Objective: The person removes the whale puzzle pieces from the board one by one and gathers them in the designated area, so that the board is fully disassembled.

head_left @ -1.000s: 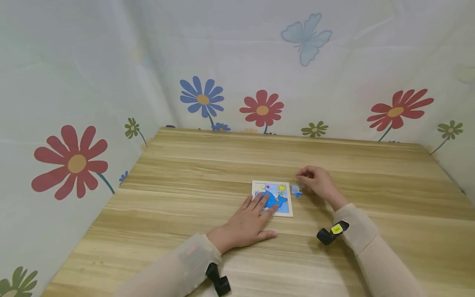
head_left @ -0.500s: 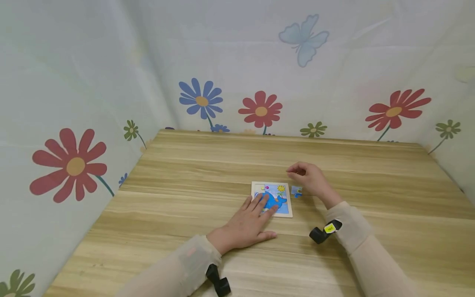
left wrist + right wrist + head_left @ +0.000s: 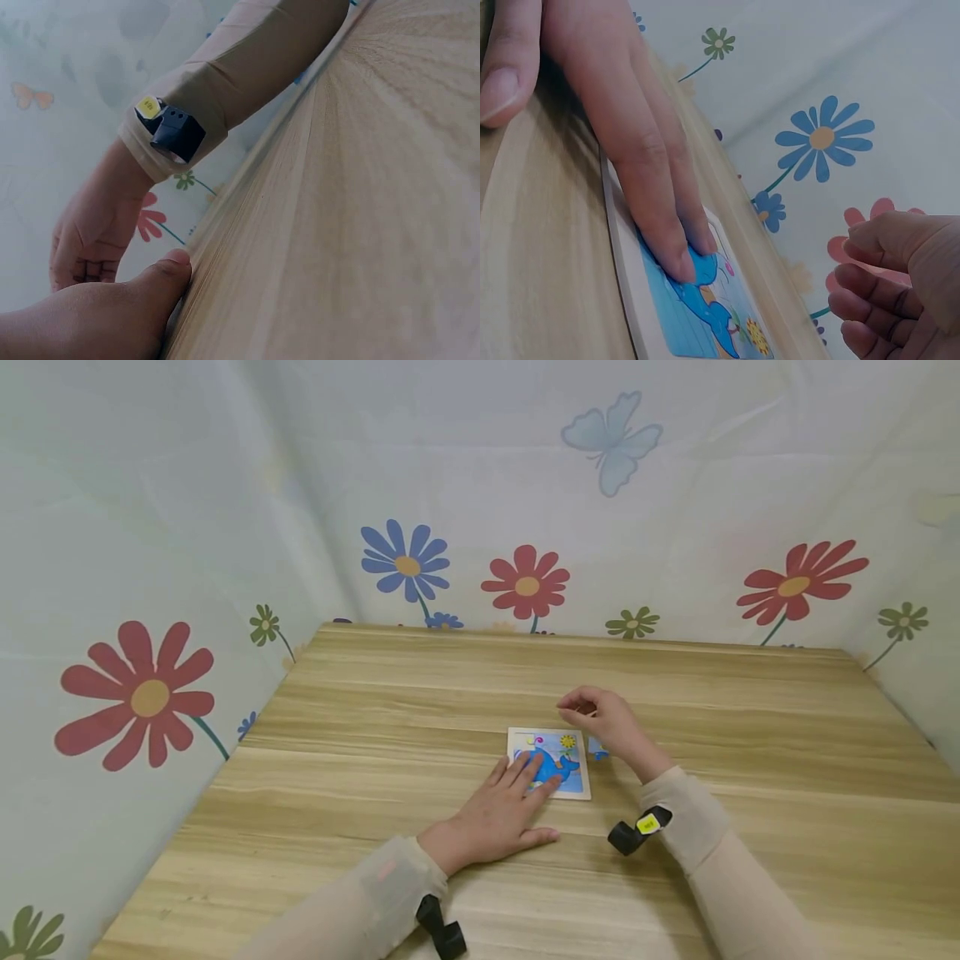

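A small framed jigsaw puzzle [image 3: 567, 787] with a blue whale and a yellow flower lies on the table. My left hand [image 3: 495, 814] rests flat, its spread fingers on the whale picture. In the right wrist view, the left fingertips [image 3: 681, 264] touch the picture. My right hand [image 3: 611, 722] hovers just above the puzzle's upper right corner, thumb and fingers curled toward each other. I cannot tell whether something thin is pinched between them. Under that hand, a loose blue puzzle piece [image 3: 597, 748] lies beside the frame, partly hidden. A pale spot shows at the picture's upper left.
The wooden table [image 3: 360, 710] stretches around the puzzle. Behind it hangs a white curtain [image 3: 465, 460] printed with flowers and a butterfly. Black camera mounts sit on both wrists, over beige sleeves [image 3: 345, 893].
My right hand has moved left from beyond the loose piece toward the puzzle's top edge, now partly covering that piece. My left hand stays on the puzzle.
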`<state>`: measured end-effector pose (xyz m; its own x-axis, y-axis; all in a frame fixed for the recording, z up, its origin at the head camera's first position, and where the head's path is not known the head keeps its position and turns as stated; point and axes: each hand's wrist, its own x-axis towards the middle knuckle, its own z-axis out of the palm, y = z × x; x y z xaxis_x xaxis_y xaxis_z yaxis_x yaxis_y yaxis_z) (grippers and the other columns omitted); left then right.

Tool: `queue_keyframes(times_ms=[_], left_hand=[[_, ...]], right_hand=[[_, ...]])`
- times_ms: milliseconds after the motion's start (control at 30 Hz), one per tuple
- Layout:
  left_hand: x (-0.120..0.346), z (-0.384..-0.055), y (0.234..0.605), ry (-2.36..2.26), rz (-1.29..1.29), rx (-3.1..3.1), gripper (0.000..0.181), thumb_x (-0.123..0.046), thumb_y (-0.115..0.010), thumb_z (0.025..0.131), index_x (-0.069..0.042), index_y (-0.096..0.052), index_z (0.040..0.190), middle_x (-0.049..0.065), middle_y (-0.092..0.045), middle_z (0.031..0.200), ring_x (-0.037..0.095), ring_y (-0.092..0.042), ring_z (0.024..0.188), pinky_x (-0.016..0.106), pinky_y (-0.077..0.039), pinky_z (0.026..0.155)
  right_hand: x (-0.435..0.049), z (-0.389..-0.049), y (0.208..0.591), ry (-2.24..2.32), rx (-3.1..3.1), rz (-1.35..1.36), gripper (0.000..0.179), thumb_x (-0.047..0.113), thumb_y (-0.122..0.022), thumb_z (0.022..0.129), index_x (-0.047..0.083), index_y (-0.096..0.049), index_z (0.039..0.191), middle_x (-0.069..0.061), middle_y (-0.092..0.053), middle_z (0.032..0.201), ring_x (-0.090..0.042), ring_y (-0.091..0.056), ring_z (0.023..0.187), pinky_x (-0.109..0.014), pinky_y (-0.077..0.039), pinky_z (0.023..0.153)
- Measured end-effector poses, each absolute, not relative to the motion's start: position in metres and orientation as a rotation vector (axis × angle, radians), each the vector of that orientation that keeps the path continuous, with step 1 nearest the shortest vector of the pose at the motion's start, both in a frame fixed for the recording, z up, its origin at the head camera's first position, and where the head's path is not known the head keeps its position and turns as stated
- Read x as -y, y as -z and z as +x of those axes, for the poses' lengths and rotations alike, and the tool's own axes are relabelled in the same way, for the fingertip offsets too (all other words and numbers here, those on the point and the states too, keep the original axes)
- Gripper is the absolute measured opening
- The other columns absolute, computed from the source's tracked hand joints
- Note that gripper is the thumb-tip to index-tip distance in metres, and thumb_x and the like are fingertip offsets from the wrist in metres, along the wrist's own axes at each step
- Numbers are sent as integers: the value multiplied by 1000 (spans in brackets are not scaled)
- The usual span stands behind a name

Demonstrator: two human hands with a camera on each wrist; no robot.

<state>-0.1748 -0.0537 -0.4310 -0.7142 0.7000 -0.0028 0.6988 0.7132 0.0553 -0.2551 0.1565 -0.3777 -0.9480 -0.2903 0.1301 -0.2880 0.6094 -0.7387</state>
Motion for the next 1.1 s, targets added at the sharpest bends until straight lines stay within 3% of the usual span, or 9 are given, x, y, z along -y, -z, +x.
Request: queue_keyframes(times_ms=[800, 1100], left_hand=[[52, -175, 432, -48, 1191, -2877, 73, -65, -30, 95, -21, -25, 154, 15, -11, 162, 31, -8, 151, 51, -15, 121], [53, -175, 429, -52, 1191, -2880, 72, -64, -32, 96, -21, -25, 153, 15, -11, 162, 32, -7, 151, 51, -15, 121]], right_hand=[[-133, -250, 401, 1169, -2867, -667, 15, 11, -65, 90, 1, -69, 100, -14, -67, 99, -25, -61, 91, -44, -52, 85], [-125, -251, 407, 1015, -2945, -728, 13, 13, -69, 87, 5, -70, 97, -11, -64, 93, -22, -57, 88, -41, -50, 82]])
